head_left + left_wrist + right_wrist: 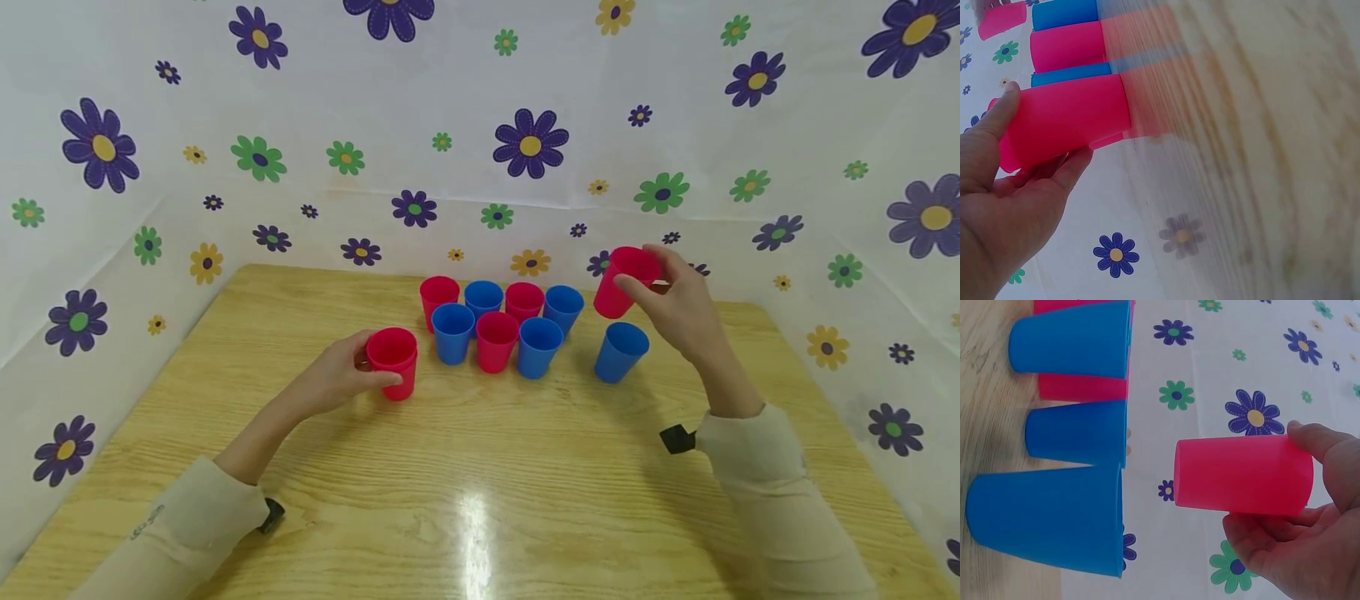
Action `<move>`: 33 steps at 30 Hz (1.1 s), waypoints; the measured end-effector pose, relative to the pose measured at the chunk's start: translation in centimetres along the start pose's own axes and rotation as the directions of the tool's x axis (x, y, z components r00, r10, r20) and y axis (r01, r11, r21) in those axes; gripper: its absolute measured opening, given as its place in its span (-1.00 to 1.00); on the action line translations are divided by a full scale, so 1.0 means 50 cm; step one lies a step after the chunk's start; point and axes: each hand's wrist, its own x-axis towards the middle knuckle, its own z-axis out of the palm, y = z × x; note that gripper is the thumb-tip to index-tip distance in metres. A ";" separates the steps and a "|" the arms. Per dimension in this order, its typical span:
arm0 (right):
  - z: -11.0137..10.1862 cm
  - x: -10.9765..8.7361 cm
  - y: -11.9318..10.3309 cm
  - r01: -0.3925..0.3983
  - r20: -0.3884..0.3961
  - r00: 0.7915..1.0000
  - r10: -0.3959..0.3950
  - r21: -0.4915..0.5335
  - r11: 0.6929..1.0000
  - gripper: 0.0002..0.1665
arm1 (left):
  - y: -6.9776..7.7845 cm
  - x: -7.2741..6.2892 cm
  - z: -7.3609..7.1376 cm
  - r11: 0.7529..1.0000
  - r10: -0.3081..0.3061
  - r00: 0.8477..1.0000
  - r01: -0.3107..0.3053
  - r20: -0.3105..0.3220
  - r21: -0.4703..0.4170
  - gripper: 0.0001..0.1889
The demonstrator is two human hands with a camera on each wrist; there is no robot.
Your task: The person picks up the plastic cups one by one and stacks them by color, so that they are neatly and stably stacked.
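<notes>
My left hand (341, 375) grips a red cup (397, 379) at the left end of the group, thumb on the near side. A second rim line below its top rim shows two red cups nested. The left wrist view shows this red cup (1069, 115) between thumb and fingers, its base by the tabletop. My right hand (678, 304) holds another red cup (615, 292) near its rim, tilted and raised off the table. Below it a single blue cup (618, 358) stands upright. In the right wrist view the raised red cup (1241, 475) is pinched between thumb and fingers.
Between the hands, upright cups stand close together in two rows. The front row has a blue cup (452, 342), a red cup (495, 350) and a blue cup (536, 354); red and blue alternate behind. A flowered cloth (450, 175) surrounds the wooden table (450, 467) at back and sides.
</notes>
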 end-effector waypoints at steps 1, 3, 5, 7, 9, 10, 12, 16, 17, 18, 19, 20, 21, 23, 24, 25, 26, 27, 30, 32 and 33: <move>0.002 -0.002 -0.004 0.005 0.002 1.000 -0.005 -0.004 1.000 -0.11 | 0.001 0.000 0.000 1.000 -0.004 1.000 0.004 0.000 0.000 -0.30; 0.009 -0.004 -0.013 0.017 0.008 1.000 -0.016 -0.016 1.000 -0.11 | 0.001 0.000 -0.001 1.000 -0.010 1.000 0.010 0.001 0.001 -0.29; 0.018 -0.006 -0.022 0.032 0.014 0.999 -0.032 -0.017 0.999 -0.11 | 0.000 -0.001 -0.001 1.000 -0.016 1.000 0.016 0.000 0.005 -0.29; 0.029 -0.005 -0.032 0.049 0.023 0.999 -0.049 -0.004 0.999 -0.13 | 0.000 -0.001 -0.002 1.000 -0.017 1.000 0.017 0.000 0.004 -0.29; 0.039 -0.005 -0.041 0.057 0.033 0.998 -0.057 0.007 0.998 -0.13 | 0.000 -0.002 -0.002 1.000 -0.018 1.000 0.018 -0.001 0.005 -0.29; 0.045 -0.004 -0.045 0.062 0.038 0.997 -0.062 0.017 0.998 -0.14 | 0.000 -0.003 -0.002 1.000 -0.017 1.000 0.017 -0.001 0.004 -0.29; 0.057 -0.003 -0.053 0.074 0.047 0.996 -0.075 0.031 0.997 -0.15 | 0.000 -0.003 -0.002 1.000 -0.013 1.000 0.013 -0.001 0.001 -0.29; 0.080 -0.002 -0.069 0.091 0.074 0.993 -0.095 0.051 0.995 -0.16 | 0.000 -0.002 -0.001 1.000 -0.003 1.000 0.003 0.001 0.001 -0.30; 0.086 -0.002 -0.073 0.094 0.083 0.992 -0.098 0.056 0.994 -0.16 | 0.001 -0.002 0.000 1.000 0.001 1.000 -0.001 0.002 0.001 -0.31; 0.091 -0.002 -0.078 0.095 0.093 0.991 -0.100 0.061 0.994 -0.16 | 0.001 -0.002 0.000 1.000 0.004 1.000 -0.004 0.003 0.001 -0.31; 0.097 -0.001 -0.081 0.096 0.105 0.989 -0.103 0.070 0.993 -0.15 | 0.001 -0.002 0.000 1.000 0.007 1.000 -0.007 0.002 0.000 -0.31; 0.103 0.000 -0.084 0.098 0.116 0.988 -0.107 0.078 0.992 -0.15 | 0.001 -0.001 0.000 1.000 0.010 1.000 -0.010 0.002 0.000 -0.31; 0.109 0.000 -0.088 0.102 0.124 0.986 -0.112 0.084 0.991 -0.15 | 0.001 -0.001 0.001 1.000 0.013 1.000 -0.013 0.004 -0.002 -0.32; 0.121 0.001 -0.096 0.111 0.136 0.983 -0.124 0.096 0.989 -0.15 | 0.002 -0.001 0.001 1.000 0.014 1.000 -0.014 0.006 -0.007 -0.32; 0.127 0.002 -0.099 0.117 0.138 0.982 -0.130 0.100 0.988 -0.14 | 0.002 -0.001 0.001 1.000 0.014 1.000 -0.014 0.006 -0.008 -0.32; 0.133 0.003 -0.103 0.121 0.141 0.981 -0.135 0.106 0.987 -0.14 | 0.002 -0.001 0.001 1.000 0.013 1.000 -0.013 0.006 -0.009 -0.32; 0.140 0.004 -0.107 0.126 0.141 0.980 -0.141 0.107 0.986 -0.15 | 0.002 -0.001 0.001 1.000 0.012 1.000 -0.012 0.006 -0.009 -0.32; 0.147 0.005 -0.112 0.130 0.142 0.979 -0.145 0.110 0.985 -0.14 | 0.001 -0.001 0.001 1.000 0.011 1.000 -0.010 0.006 -0.009 -0.32; 0.168 0.011 -0.126 0.153 0.146 0.974 -0.171 0.126 0.980 -0.15 | 0.001 -0.002 -0.001 1.000 0.003 1.000 -0.003 0.002 -0.007 -0.33; 0.182 0.013 -0.139 0.168 0.153 0.971 -0.187 0.127 0.978 -0.14 | 0.002 -0.002 -0.001 1.000 0.002 1.000 -0.002 -0.001 -0.005 -0.33; 0.188 0.013 -0.145 0.174 0.156 0.969 -0.193 0.128 0.976 -0.14 | 0.002 -0.002 -0.002 1.000 0.004 1.000 -0.004 -0.002 -0.004 -0.33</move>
